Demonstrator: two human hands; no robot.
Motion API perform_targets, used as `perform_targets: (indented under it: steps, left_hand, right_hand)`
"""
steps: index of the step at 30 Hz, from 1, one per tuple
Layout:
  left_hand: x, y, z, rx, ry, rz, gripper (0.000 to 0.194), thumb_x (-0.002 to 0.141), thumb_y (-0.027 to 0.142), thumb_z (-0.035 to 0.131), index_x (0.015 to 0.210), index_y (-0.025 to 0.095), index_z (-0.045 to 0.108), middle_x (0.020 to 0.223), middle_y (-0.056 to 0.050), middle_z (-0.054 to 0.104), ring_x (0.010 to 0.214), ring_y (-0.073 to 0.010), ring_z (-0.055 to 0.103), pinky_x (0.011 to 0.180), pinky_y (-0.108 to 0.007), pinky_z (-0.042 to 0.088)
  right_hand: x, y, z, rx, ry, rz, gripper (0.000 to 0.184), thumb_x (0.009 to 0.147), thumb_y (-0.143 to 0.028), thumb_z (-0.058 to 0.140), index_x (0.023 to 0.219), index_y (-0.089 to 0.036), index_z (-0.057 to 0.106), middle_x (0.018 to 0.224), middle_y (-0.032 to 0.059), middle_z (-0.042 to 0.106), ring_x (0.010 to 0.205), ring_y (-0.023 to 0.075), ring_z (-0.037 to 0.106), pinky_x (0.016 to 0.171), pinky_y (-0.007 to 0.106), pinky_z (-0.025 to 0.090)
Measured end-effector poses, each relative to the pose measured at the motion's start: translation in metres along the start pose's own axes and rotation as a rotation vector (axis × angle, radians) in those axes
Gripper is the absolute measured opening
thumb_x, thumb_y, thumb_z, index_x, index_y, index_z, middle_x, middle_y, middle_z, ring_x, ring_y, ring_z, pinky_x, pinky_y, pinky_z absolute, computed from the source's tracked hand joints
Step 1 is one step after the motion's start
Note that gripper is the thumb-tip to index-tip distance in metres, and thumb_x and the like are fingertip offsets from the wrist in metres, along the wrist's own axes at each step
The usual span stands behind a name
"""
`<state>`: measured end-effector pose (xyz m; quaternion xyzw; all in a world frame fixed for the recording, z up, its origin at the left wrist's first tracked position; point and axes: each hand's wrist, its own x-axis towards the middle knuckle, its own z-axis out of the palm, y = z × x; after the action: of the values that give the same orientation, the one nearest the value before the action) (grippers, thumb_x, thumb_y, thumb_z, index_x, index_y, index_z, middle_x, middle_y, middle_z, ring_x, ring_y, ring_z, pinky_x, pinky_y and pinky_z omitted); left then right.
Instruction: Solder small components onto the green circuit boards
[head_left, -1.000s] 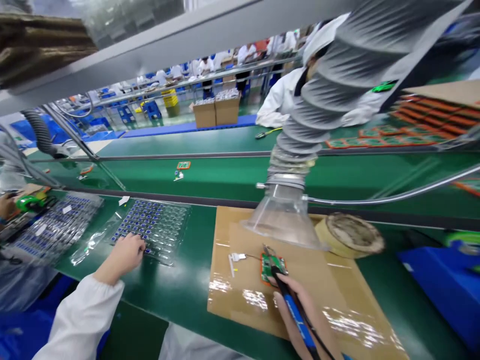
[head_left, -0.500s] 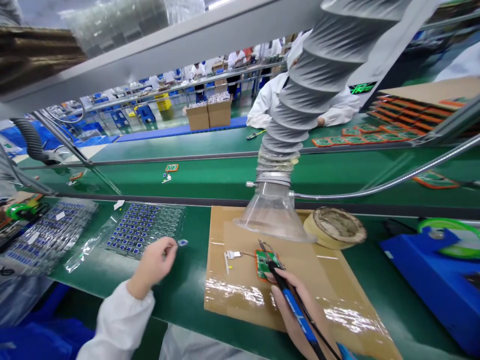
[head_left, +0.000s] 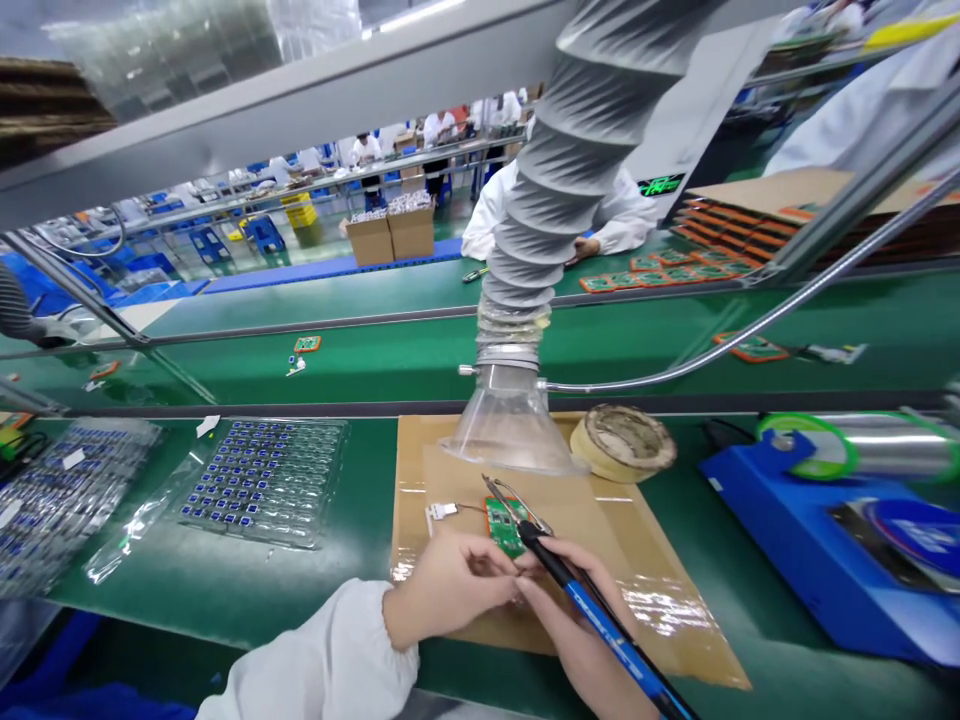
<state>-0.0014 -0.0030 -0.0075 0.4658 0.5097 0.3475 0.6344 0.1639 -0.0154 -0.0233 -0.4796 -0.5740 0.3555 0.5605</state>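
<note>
My right hand point(head_left: 589, 630) is wrapped round a soldering iron point(head_left: 600, 615) with a blue and black handle. Its metal tip end point(head_left: 495, 490) points up and left over a green circuit board point(head_left: 504, 527) with an orange edge. In a pinch, my left hand point(head_left: 454, 585) meets the right fingertips just below the board. The fingers mostly hide the small part between them. A thin wire runs from the board to a white connector point(head_left: 444, 510) on its left. Board and connector lie on a brown cardboard sheet point(head_left: 667, 610).
A clear fume hood point(head_left: 510, 430) hangs over the cardboard on a grey hose. Behind it sits a tape roll point(head_left: 624, 443). Left is a clear tray point(head_left: 259, 475) of small blue-faced parts; right, a blue solder-reel stand point(head_left: 795, 540). A co-worker's sleeve point(head_left: 626, 215) shows across the belt.
My left hand has moved right, from beside the parts tray, with a small blue-faced part at its fingertips, to the circuit board and my right hand. The view has turned slightly right.
</note>
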Motion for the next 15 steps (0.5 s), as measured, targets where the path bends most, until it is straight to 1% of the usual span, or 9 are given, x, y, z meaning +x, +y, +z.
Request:
perform_targets:
  steps: [2,4,6,10,15]
  left_hand:
    - [-0.001,0.003,0.001,0.157,0.027,0.049,0.028,0.075,0.042,0.079,0.077,0.013,0.077,0.069,-0.006,0.072,0.060,-0.0130,0.058,0.057,-0.024,0.044]
    - [-0.001,0.006,0.000,0.243,0.033,0.096,0.023,0.079,0.037,0.074,0.078,0.014,0.079,0.073,-0.007,0.074,0.063,-0.0145,0.061,0.060,-0.024,0.047]
    - [-0.001,0.009,-0.001,0.265,0.056,0.140,0.019,0.079,0.033,0.073,0.078,0.015,0.079,0.076,-0.008,0.076,0.067,-0.0164,0.065,0.063,-0.025,0.050]
    - [-0.001,0.015,-0.004,0.289,0.122,0.204,0.015,0.079,0.030,0.071,0.077,0.017,0.079,0.076,-0.007,0.077,0.071,-0.0182,0.069,0.067,-0.027,0.054]
    - [0.002,0.015,-0.006,0.320,0.139,0.196,0.015,0.082,0.030,0.070,0.077,0.017,0.077,0.077,-0.005,0.077,0.072,-0.0173,0.069,0.068,-0.026,0.054]
  right_hand:
    - [-0.001,0.005,0.000,0.006,0.006,0.034,0.028,0.084,-0.034,0.078,0.108,-0.024,0.067,0.085,0.0029,0.078,0.073,0.0197,0.078,0.068,0.028,0.067]
    - [0.000,0.007,0.001,0.022,0.013,0.067,0.026,0.084,-0.035,0.077,0.105,-0.023,0.068,0.083,0.0033,0.078,0.073,0.0198,0.077,0.067,0.028,0.067]
    - [0.002,0.006,0.001,0.041,0.017,0.092,0.025,0.084,-0.036,0.077,0.104,-0.023,0.069,0.084,0.0041,0.078,0.074,0.0206,0.078,0.067,0.029,0.067]
    - [0.008,-0.001,0.005,0.094,0.050,0.136,0.024,0.083,-0.037,0.078,0.100,-0.023,0.068,0.083,0.0043,0.079,0.075,0.0217,0.078,0.073,0.034,0.067]
    - [0.009,0.002,0.009,0.134,0.061,0.209,0.025,0.081,-0.036,0.080,0.099,-0.024,0.068,0.082,0.0021,0.077,0.075,0.0201,0.076,0.072,0.033,0.065]
